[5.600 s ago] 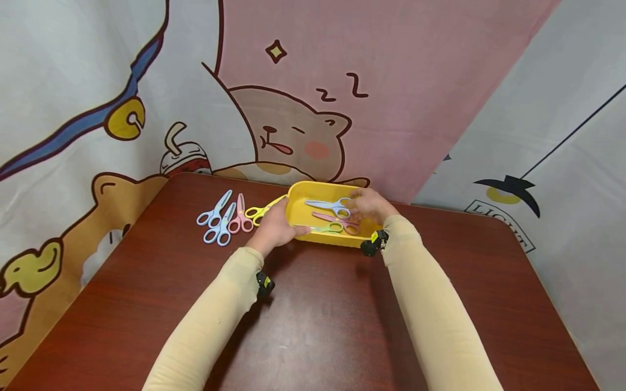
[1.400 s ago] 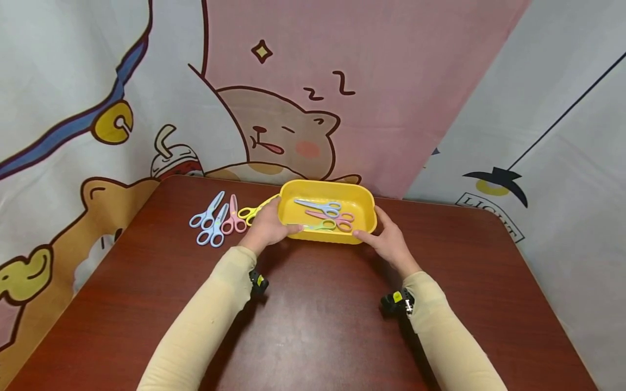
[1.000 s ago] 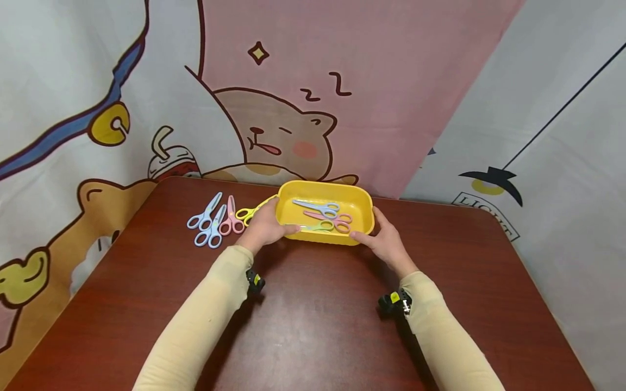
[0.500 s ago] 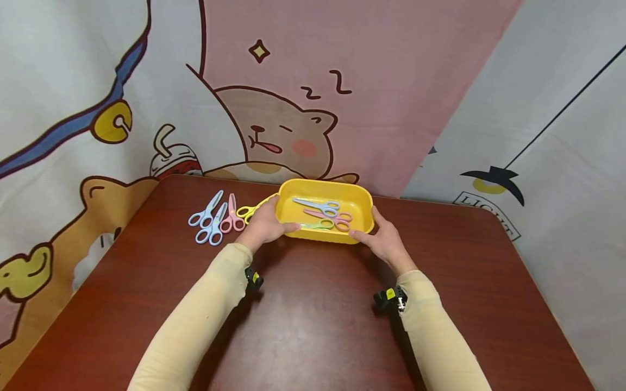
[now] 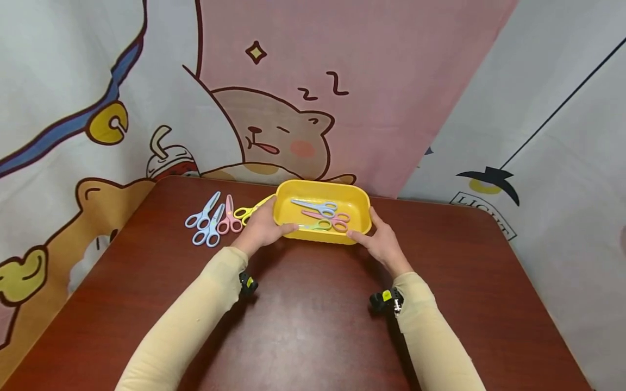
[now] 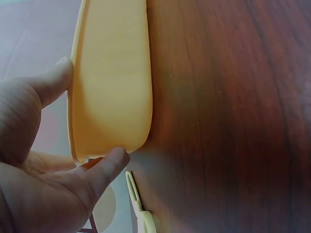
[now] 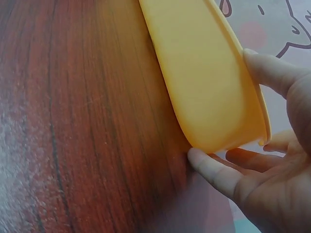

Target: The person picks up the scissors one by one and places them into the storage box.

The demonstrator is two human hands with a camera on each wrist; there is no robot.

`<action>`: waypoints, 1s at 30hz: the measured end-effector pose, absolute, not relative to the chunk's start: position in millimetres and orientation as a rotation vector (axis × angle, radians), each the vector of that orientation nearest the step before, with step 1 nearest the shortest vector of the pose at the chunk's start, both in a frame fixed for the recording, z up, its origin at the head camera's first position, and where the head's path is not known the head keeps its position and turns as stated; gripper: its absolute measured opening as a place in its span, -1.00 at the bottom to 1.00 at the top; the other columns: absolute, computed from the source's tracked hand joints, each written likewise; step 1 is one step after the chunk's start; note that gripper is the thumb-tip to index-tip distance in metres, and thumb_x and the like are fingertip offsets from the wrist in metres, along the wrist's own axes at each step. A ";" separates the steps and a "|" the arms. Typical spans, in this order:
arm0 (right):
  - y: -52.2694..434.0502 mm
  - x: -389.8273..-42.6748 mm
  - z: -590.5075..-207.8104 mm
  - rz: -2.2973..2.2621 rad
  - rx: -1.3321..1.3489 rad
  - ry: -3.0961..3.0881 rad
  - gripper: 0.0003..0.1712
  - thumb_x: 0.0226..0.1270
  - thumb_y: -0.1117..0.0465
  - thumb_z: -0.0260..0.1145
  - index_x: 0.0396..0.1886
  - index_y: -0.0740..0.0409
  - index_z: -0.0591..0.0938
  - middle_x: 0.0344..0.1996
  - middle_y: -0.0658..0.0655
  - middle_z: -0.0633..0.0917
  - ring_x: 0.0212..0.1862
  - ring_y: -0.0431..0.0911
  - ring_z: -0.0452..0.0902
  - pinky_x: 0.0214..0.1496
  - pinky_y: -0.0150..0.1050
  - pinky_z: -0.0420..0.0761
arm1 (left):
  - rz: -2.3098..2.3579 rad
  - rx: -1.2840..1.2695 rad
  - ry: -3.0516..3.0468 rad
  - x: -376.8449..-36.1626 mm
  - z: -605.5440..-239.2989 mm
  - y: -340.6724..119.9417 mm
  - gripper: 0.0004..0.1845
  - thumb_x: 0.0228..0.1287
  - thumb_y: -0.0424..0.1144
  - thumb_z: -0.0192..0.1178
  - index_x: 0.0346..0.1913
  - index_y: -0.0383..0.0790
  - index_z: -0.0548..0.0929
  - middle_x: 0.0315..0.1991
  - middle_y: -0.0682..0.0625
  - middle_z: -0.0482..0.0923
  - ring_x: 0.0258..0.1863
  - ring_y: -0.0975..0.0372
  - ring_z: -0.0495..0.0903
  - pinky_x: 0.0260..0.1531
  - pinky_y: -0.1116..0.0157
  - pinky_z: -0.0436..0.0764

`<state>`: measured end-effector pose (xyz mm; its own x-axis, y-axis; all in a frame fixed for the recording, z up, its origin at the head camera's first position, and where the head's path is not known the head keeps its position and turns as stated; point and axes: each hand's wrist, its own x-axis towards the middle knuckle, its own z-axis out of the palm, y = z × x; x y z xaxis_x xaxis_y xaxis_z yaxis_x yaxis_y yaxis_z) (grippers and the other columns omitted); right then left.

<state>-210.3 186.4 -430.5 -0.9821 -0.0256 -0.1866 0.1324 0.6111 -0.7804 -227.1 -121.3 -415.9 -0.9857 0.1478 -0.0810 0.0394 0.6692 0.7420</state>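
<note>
A yellow plastic tray (image 5: 323, 238) stands near the table's back edge. Inside lie blue scissors (image 5: 329, 209), pink scissors (image 5: 342, 221) and green-handled scissors (image 5: 321, 224). My left hand (image 5: 262, 225) grips the tray's left end, thumb on the front rim. At the right end, my right hand (image 5: 383, 241) holds it the same way. In the left wrist view, the left hand's fingers (image 6: 104, 172) reach round the tray's corner. The right wrist view has the right hand's fingers (image 7: 218, 174) against the lower corner, thumb at the rim.
Left of the tray lie two pairs of blue scissors (image 5: 200, 218) (image 5: 207, 233), pink scissors (image 5: 229, 220) and yellow scissors (image 5: 246, 213), the last close behind my left hand. A printed cloth (image 5: 381, 98) hangs behind the brown table (image 5: 313, 326).
Several seconds ago my right hand was inside the tray at the blue scissors' handles; it has moved to the tray's right end. Over the last second both hands and the tray stay nearly still.
</note>
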 end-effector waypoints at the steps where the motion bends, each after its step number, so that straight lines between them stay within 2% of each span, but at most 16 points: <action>1: 186.2 -210.0 -431.1 -1.318 0.091 2.652 0.22 0.33 -0.08 0.47 0.70 0.10 -0.11 0.67 0.19 0.00 0.64 0.15 -0.03 0.62 0.15 0.04 | 1.215 0.172 2.754 -226.8 -417.0 -122.0 -0.06 0.24 0.01 0.49 0.52 -0.32 0.25 0.28 -0.28 0.50 0.14 -0.04 0.49 0.29 -0.01 0.46; 5: 184.8 -209.8 -432.6 -1.338 0.095 2.649 0.22 0.33 -0.07 0.48 0.70 0.09 -0.10 0.67 0.19 0.01 0.64 0.15 -0.03 0.62 0.15 0.04 | 1.204 0.217 2.776 -225.2 -419.6 -127.2 -0.10 0.27 0.01 0.46 0.52 -0.30 0.26 0.29 -0.27 0.51 0.22 -0.05 0.50 0.35 -0.03 0.43; 9: 184.2 -210.0 -432.4 -1.343 0.100 2.646 0.22 0.32 -0.06 0.48 0.70 0.10 -0.10 0.67 0.19 0.01 0.64 0.15 -0.04 0.62 0.15 0.02 | 1.146 0.212 2.803 -222.9 -417.5 -136.6 -0.05 0.33 0.02 0.41 0.58 -0.34 0.17 0.40 -0.30 0.42 0.34 -0.10 0.45 0.40 -0.08 0.40; 16: 185.9 -209.1 -431.3 -1.342 0.106 2.643 0.21 0.33 -0.04 0.48 0.70 0.10 -0.10 0.67 0.19 0.00 0.65 0.15 -0.06 0.63 0.15 0.00 | 1.107 0.179 2.850 -219.0 -409.3 -157.4 -0.04 0.36 -0.01 0.38 0.60 -0.38 0.11 0.43 -0.37 0.34 0.21 -0.14 0.58 0.19 -0.04 0.61; 25: 185.4 -207.5 -431.7 -1.347 0.115 2.633 0.21 0.33 -0.04 0.48 0.70 0.10 -0.10 0.67 0.18 0.00 0.65 0.15 -0.06 0.63 0.16 0.01 | 1.111 0.215 2.924 -219.0 -405.1 -188.3 -0.13 0.42 -0.08 0.33 0.58 -0.38 0.15 0.41 -0.37 0.36 0.27 -0.18 0.54 0.22 -0.10 0.57; 30: 184.8 -207.2 -430.2 -1.347 0.123 2.635 0.21 0.33 -0.04 0.48 0.70 0.08 -0.10 0.67 0.18 0.00 0.65 0.16 -0.06 0.62 0.17 0.01 | 1.103 0.182 2.974 -219.1 -406.7 -209.9 -0.17 0.40 -0.14 0.34 0.55 -0.44 0.21 0.32 -0.41 0.43 0.21 -0.20 0.58 0.09 -0.08 0.66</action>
<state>-207.2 184.8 -430.2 -0.9805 -0.0079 -0.1962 0.1544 0.5864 -0.7952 -219.1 -209.9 -406.7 -0.9928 0.0951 0.0727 0.1195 0.7523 0.6479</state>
